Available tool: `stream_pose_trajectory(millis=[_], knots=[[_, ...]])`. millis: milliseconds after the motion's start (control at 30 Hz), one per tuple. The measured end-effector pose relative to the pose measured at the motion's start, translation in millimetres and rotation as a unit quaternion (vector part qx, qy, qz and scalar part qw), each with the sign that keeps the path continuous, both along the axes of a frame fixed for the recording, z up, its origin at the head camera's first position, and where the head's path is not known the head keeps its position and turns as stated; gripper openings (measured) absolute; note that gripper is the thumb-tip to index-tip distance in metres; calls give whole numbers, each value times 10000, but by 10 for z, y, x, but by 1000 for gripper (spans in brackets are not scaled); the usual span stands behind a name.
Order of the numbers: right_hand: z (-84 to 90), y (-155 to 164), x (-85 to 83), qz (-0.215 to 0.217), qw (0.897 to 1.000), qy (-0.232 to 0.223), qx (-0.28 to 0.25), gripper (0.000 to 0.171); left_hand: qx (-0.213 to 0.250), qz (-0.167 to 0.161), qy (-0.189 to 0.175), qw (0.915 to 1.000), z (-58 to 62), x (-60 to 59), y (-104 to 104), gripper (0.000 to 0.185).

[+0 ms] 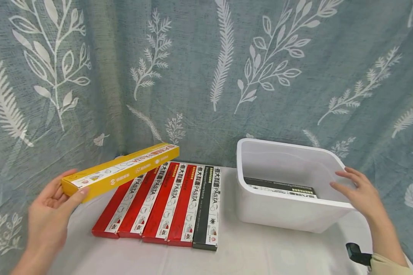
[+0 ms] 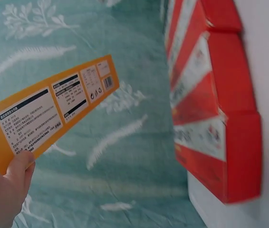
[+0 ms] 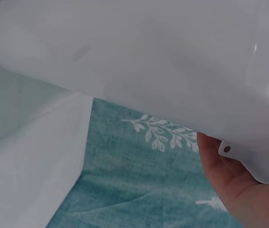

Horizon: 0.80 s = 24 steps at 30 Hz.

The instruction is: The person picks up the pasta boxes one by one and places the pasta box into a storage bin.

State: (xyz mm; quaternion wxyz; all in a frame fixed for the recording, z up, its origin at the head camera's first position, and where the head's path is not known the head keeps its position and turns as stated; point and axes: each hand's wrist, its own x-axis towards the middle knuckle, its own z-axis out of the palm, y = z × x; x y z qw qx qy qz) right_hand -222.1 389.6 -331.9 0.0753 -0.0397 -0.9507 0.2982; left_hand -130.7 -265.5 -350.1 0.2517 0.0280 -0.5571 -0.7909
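Note:
My left hand point(image 1: 72, 185) grips the near end of a long yellow pasta box point(image 1: 124, 170), thumb in front and fingers behind. It holds the box tilted in the air above the left end of a row of pasta boxes. The left wrist view shows the yellow box point(image 2: 53, 109) from below, with my thumb point(image 2: 18, 166) on its end. My right hand point(image 1: 356, 191) rests on the right rim of a white plastic bin point(image 1: 289, 214), fingers fairly straight. In the right wrist view my palm point(image 3: 229, 185) lies against the bin's outer wall point(image 3: 148, 57).
Several red pasta boxes point(image 1: 158, 202) and one black box point(image 1: 208, 206) lie side by side on the white table point(image 1: 261, 252). Another black box point(image 1: 282, 187) lies inside the bin. A leaf-patterned curtain point(image 1: 206, 76) hangs close behind. A dark object point(image 1: 356, 253) sits near my right wrist.

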Motion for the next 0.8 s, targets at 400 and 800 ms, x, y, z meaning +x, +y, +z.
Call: stream_pose_trajectory(millis=[400,800], knots=[[14,23,-6,63,10000,-3,-5,70,-329,-1005,758,9915,169,-141,372,47],[-2,2,-12,24,10000,5,-19,70,-1036,-1358,745,9825,378,-344,896,42]])
